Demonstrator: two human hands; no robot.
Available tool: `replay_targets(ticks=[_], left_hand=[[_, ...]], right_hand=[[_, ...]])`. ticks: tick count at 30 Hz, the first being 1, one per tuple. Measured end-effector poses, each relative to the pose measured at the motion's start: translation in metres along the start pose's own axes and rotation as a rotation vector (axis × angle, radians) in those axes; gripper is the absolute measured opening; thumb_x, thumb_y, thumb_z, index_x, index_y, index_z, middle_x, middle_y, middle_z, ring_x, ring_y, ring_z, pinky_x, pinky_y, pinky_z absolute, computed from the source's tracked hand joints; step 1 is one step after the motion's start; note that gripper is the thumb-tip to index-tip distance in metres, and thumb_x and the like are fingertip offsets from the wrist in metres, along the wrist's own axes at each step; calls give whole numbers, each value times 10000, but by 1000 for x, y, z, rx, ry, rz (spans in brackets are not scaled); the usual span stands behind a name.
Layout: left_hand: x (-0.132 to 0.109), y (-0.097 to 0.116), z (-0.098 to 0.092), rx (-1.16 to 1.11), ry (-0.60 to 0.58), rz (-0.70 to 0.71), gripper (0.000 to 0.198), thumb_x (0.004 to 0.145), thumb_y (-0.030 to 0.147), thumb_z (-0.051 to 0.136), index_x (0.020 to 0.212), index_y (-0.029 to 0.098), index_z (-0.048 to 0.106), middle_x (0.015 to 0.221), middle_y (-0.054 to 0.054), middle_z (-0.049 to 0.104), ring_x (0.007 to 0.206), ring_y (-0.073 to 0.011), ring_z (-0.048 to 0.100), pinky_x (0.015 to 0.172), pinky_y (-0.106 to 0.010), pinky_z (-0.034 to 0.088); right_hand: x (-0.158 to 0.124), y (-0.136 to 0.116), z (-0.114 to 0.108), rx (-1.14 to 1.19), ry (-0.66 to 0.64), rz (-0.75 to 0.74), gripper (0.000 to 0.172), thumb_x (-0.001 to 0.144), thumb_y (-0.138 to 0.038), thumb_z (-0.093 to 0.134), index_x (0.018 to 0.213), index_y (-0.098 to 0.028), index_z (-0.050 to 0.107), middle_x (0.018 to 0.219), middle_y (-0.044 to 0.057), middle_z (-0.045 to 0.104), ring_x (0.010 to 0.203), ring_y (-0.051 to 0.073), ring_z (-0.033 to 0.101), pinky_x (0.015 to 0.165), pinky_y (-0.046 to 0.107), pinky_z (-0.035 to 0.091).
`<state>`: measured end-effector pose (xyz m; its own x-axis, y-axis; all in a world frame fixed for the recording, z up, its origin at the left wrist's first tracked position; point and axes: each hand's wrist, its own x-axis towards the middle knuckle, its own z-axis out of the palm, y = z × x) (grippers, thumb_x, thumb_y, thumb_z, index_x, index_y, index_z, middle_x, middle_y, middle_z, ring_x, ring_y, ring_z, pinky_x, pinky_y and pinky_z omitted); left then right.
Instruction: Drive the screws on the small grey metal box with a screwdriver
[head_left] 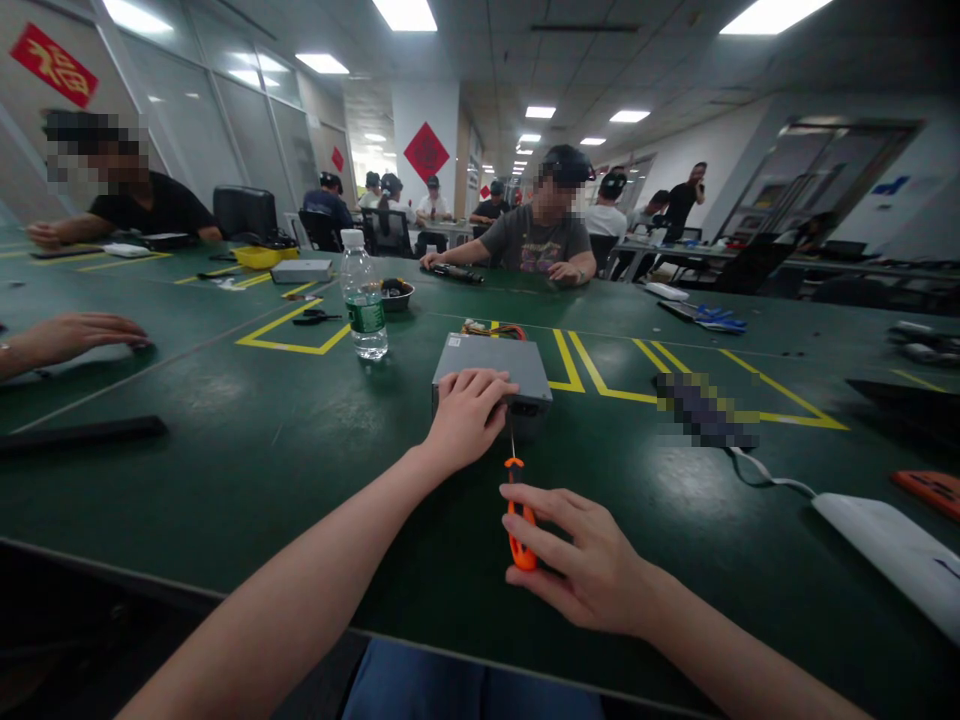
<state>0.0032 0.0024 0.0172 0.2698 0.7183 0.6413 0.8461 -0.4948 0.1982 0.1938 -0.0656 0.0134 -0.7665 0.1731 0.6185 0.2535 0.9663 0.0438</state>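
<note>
Forward, lengthwise, screwdriver point(514, 471) points at gray box point(525, 362); right fingers point(544, 541) gripping handle point(524, 553); left fingers point(478, 384) atop box, grip unclear.

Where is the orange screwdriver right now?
In the head view, the screwdriver is just right of and below centre, held in the right hand and pointing towards the grey metal box under the left hand.
</note>
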Motion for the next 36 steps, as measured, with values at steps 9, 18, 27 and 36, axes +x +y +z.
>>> replay_targets(ticks=[9, 18, 27, 36], left_hand=[[0, 1, -2, 3, -8, -3, 263, 849, 191, 473, 1091, 251, 561, 1208, -14, 577, 1125, -205, 463, 919, -393, 292], [0, 1, 0, 7, -13, -11, 260, 849, 194, 474, 1087, 253, 562, 1215, -14, 577, 1137, -204, 458, 922, -390, 287], [0, 1, -1, 4, -10, -4, 262, 849, 188, 471, 1088, 254, 558, 1218, -12, 575, 1139, -203, 457, 926, -392, 284], [0, 0, 0, 1, -2, -7, 261, 850, 194, 478, 1090, 255, 559, 1209, -10, 581, 1128, -202, 465, 917, -392, 289]], right_hand=[[-2, 1, -1, 42, -61, 55, 367, 908, -355, 450, 1187, -118, 476, 1165, 183, 564, 1064, 221, 569, 810, 343, 522], [-4, 4, -1, 52, 63, 42, 360, 887, -383, 514, 1137, -129, 460, 1123, 181, 587, 924, 196, 633, 743, 319, 538], [-1, 4, -4, -27, 13, -7, 300, 906, -334, 473, 1124, -132, 515, 1138, 191, 579, 996, 216, 601, 747, 325, 528], [-8, 6, -1, -31, 27, 31, 348, 883, -225, 487, 1200, -94, 427, 1174, 208, 564, 1078, 219, 582, 814, 310, 540]])
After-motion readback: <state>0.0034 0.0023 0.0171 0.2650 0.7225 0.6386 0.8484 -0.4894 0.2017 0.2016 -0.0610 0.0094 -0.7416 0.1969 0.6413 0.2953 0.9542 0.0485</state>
